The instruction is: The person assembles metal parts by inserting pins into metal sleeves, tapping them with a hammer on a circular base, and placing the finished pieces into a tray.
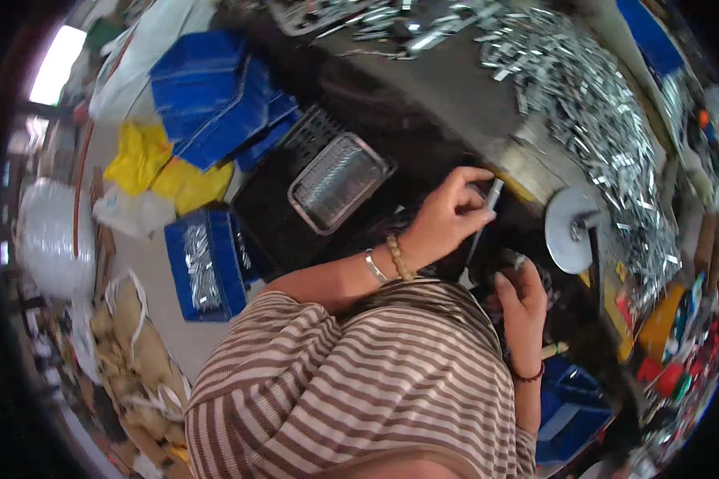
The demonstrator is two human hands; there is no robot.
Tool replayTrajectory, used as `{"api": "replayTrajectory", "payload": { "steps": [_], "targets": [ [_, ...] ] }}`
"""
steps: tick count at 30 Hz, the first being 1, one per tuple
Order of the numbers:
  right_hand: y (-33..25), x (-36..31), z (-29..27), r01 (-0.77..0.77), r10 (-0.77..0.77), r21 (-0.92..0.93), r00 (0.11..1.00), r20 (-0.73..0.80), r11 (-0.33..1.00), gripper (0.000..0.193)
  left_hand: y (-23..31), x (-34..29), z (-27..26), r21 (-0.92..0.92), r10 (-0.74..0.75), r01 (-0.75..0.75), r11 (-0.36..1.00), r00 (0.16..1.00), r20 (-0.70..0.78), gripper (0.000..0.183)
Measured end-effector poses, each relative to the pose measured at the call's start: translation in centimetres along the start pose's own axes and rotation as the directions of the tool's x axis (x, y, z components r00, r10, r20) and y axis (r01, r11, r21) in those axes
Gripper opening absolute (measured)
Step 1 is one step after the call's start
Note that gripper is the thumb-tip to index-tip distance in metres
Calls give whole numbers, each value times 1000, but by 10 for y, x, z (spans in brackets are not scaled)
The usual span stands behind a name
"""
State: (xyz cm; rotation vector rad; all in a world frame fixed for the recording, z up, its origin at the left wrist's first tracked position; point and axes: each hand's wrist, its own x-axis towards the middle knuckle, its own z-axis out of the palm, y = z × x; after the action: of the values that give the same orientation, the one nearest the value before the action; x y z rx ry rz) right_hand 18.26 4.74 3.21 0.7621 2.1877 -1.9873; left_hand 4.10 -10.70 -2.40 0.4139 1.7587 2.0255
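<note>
My left hand (447, 214), with a bead bracelet and a metal bangle at its wrist, pinches a slim silver metal piece (494, 195) between thumb and fingertips. Lower and to the right, my right hand (524, 302) is closed with its fingers curled near my body. Something small and dark shows at its fingertips, too blurred to name. A round pale disc (567, 231) with a metal fitting at its centre stands to the right of both hands. Left of my left hand, a wire-rimmed metal tray (298, 196) holds shiny metal pieces.
A large heap of small silver metal parts (591, 120) covers the table at the far right. Blue bins (208, 88) are stacked at the far left beside yellow bags (140, 156). Another blue bin (236, 299) holds metal pieces. A blue container (571, 427) stands at lower right.
</note>
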Motion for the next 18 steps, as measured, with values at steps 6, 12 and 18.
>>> {"api": "replayTrajectory", "payload": {
  "steps": [6, 12, 18],
  "targets": [
    [20, 9, -5, -65, 65, -11, 995, 72, 998, 26, -75, -36, -138, 40, -213, 287, 957, 791, -573, 43],
    [20, 16, 1, -95, 98, -33, 986, 134, 995, 27, -269, -123, -320, 52, -179, 357, 933, 582, -793, 40],
    [19, 17, 8, -111, 117, -51, 984, 131, 993, 19, -241, -109, -334, -784, -663, 19, 621, 546, -512, 41]
  ]
}}
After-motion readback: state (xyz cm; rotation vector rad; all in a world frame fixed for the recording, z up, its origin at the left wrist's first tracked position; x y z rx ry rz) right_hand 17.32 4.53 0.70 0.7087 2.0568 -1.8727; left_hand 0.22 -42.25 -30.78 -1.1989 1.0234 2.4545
